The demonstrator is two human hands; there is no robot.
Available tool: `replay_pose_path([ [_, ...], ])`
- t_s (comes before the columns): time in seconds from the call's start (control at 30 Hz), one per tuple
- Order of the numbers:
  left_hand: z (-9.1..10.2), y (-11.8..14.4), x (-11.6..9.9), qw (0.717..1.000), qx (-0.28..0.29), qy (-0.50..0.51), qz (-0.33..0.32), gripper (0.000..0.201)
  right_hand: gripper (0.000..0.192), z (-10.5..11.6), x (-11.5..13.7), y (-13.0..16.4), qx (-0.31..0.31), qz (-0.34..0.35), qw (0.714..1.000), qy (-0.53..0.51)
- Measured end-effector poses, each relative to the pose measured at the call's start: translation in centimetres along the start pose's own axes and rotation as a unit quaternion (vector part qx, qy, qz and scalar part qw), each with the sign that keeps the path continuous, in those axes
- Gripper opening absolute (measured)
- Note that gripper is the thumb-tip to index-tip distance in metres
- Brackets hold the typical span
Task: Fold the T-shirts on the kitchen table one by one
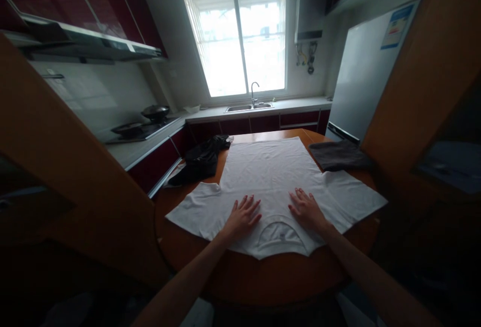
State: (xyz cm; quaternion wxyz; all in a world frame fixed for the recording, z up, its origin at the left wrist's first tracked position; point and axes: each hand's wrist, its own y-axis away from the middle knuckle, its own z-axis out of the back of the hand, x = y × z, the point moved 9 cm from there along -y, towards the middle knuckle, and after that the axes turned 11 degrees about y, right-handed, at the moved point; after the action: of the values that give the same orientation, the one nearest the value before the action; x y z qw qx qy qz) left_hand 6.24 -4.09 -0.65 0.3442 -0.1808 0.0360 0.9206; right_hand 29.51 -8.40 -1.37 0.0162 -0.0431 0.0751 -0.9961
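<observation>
Both hands lie flat, fingers spread, on a white T-shirt (270, 177) covering the table (263, 277). The left hand (244, 214) and right hand (306, 209) flank its collar (280, 232), gripping nothing.

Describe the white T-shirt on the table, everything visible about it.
The white T-shirt looks like thin, soft cotton. It lies spread flat on the round wooden table, collar nearest the person, short sleeves out to both sides, hem toward the window. A small label shows inside the neckline. The left hand and right hand press flat on it, one on each side of the collar. A dark garment lies at its far left corner, a folded grey cloth at its right.
</observation>
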Motion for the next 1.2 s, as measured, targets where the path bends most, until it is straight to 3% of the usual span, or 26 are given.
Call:
replay_pose_path([
  [0.17,0.2,0.1,0.5,1.0,-0.008,0.011,0.013,0.059,0.054,0.4,-0.8,-0.1,-0.052,-0.024,0.998,-0.015],
  [0.37,0.1,0.4,0.7,0.999,-0.002,0.029,0.013,0.056,0.054,-0.7,-0.9,-0.4,-0.031,-0.014,0.999,-0.037],
  [0.67,1.8,0.6,1.4,0.998,-0.029,0.046,0.036,0.051,0.051,-0.9,-1.1,-0.3,-0.09,0.003,0.992,-0.083],
  [1.03,1.8,0.9,1.8,0.997,-0.048,0.057,0.03,0.05,0.044,0.6,-1.1,0.3,-0.164,0.004,0.98,-0.112],
  [1.2,0.6,1.5,0.8,0.999,-0.017,0.032,0.012,0.056,0.05,0.5,0.3,0.9,-0.139,0.037,0.988,-0.064],
])
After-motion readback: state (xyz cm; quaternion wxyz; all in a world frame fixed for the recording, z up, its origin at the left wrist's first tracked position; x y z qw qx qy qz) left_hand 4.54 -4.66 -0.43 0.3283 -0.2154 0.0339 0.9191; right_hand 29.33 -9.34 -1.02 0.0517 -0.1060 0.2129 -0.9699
